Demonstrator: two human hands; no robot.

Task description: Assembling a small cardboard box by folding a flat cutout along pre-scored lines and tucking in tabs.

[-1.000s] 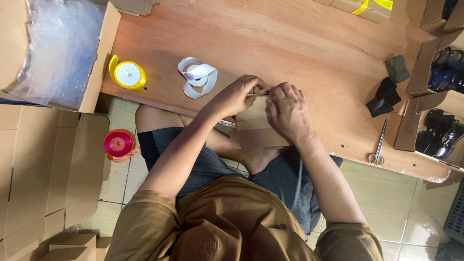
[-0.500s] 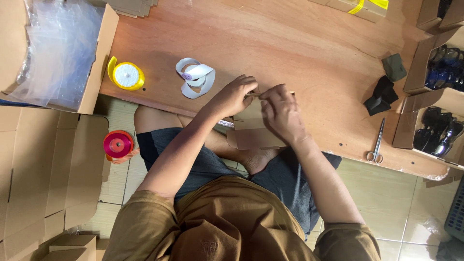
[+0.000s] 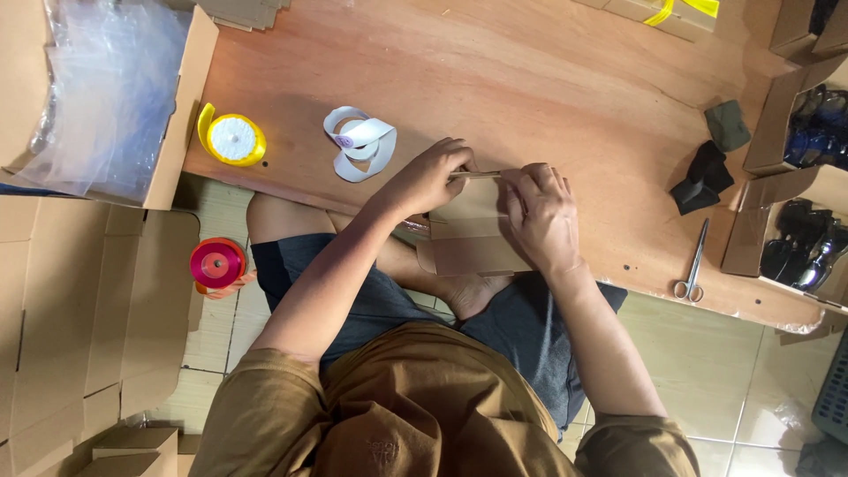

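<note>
Seated cross-legged at the near edge of a low wooden table (image 3: 548,79), brown shirt and dark shorts nearest the camera. Both hands closed on a flat brown cardboard piece (image 3: 473,238) that lies over that table edge and juts toward the lap: left hand (image 3: 431,177) curled over its far left corner, fingers bent and pinching the top edge; right hand (image 3: 541,216) pressed flat along its right side, thumb on the upper fold, fingertips nearly meeting the left hand's. Cardboard thus between and under the two hands, more than half of it showing below them. Left of the cardboard, on the table, a loose coil of white tape (image 3: 360,141); farther left a yellow tape roll (image 3: 232,139). Right of it, scissors (image 3: 693,263) near the table edge, dark folded items (image 3: 704,172) beyond. Off the table to the left, a red tape roll (image 3: 217,263) on the floor beside stacked flat cardboard (image 3: 79,336).
</note>
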